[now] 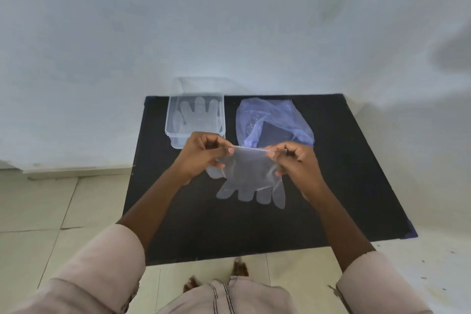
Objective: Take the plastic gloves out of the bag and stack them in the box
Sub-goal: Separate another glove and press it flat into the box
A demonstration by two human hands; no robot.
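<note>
On the left of the black table (pixel 178 224) stands the clear rectangular plastic box (pixel 170 120), its lid tipped back against the wall, with at least one see-through plastic glove lying flat inside, fingers pointing away. The left hand (pixel 204 154) and the right hand (pixel 297 158) each pinch one end of the cuff of a thin transparent plastic glove (pixel 251 181), stretching the cuff taut between them so that the glove hangs open and flat, fingers down, above the middle of the table; this probably smooths it for stacking. Behind the right hand lies the crumpled pale blue plastic bag (pixel 270 120), mouth toward the person, likely for easy reach.
</note>
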